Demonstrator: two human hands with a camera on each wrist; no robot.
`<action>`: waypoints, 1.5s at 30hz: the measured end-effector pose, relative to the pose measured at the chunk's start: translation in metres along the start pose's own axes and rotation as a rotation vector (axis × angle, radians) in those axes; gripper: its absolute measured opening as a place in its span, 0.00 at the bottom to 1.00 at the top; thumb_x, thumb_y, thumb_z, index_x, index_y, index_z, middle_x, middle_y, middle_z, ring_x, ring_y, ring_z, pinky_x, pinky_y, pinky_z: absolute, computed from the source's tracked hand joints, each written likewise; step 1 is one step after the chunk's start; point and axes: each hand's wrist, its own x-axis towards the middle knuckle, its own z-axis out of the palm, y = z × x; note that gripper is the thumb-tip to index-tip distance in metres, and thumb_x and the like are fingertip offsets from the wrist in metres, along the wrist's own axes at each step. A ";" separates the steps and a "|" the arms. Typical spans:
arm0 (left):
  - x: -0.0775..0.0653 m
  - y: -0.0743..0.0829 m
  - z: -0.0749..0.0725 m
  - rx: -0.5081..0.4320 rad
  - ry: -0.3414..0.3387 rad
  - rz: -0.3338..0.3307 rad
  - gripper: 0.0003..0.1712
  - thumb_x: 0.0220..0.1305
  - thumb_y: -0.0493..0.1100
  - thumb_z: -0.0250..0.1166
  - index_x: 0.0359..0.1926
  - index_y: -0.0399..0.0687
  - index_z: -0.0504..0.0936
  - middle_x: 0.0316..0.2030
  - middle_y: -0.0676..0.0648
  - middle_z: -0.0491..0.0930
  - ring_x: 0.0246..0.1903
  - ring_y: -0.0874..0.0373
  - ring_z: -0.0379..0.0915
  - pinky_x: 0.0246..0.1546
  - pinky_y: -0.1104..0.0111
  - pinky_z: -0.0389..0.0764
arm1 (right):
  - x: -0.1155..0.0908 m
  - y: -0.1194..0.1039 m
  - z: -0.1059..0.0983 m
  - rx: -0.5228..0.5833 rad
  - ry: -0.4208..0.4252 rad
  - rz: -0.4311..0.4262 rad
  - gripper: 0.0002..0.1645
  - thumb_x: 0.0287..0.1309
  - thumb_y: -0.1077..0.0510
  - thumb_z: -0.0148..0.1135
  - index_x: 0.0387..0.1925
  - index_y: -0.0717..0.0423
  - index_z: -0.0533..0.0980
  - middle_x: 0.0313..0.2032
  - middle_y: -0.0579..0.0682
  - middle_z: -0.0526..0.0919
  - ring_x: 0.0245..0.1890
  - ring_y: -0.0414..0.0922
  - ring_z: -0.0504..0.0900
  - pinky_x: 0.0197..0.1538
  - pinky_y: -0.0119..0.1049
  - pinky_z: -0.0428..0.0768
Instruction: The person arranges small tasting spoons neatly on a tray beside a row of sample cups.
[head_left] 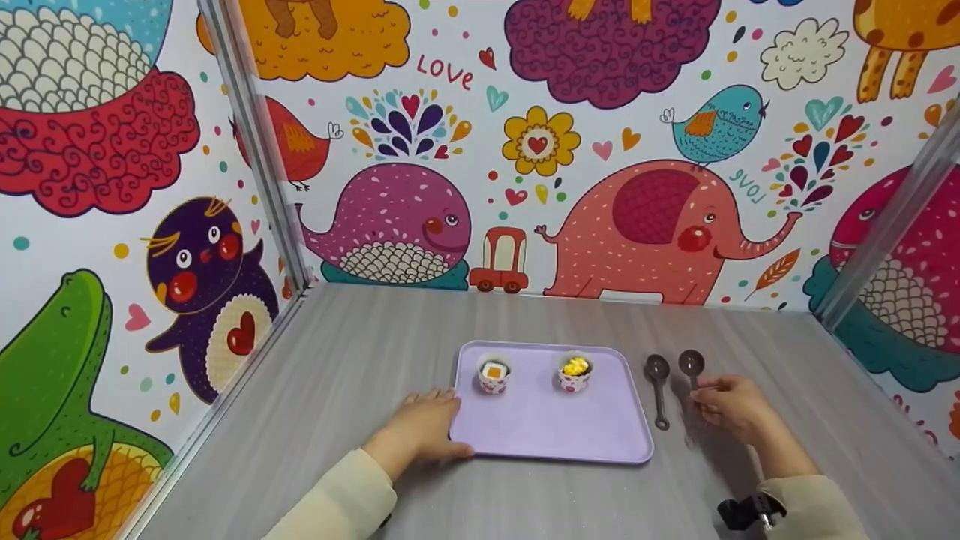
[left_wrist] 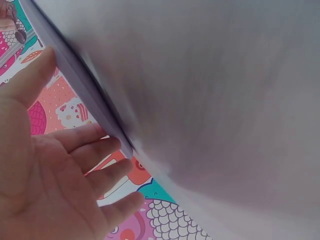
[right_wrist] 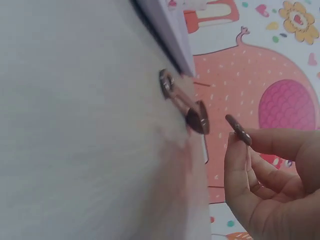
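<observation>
My right hand (head_left: 731, 405) pinches a dark brown measuring spoon (head_left: 691, 363) by its handle, bowl pointing away from me. In the right wrist view the pinched spoon (right_wrist: 238, 131) shows between thumb and fingers, above the table. A second brown measuring spoon (head_left: 658, 390) lies on the table between that hand and the lilac tray (head_left: 555, 427). My left hand (head_left: 424, 427) rests at the tray's left edge, fingers spread and straight; in the left wrist view its fingertips touch the tray rim (left_wrist: 95, 97). On the tray stand two patterned paper cups, one with an orange-and-white piece (head_left: 493, 373), one with yellow bits (head_left: 574, 369).
A grey wood-look table (head_left: 360, 337) runs back to a wall (head_left: 510, 90) printed with cartoon animals. Printed side panels (head_left: 225, 300) with metal corner posts (head_left: 262, 150) bound the space at left and right.
</observation>
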 end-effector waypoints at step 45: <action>0.001 -0.002 0.001 0.004 0.006 -0.002 0.50 0.55 0.64 0.71 0.67 0.33 0.71 0.68 0.35 0.69 0.69 0.38 0.62 0.69 0.43 0.59 | -0.031 -0.054 0.070 0.086 -0.107 -0.106 0.19 0.63 0.67 0.65 0.53 0.72 0.74 0.34 0.50 0.82 0.32 0.43 0.82 0.39 0.36 0.85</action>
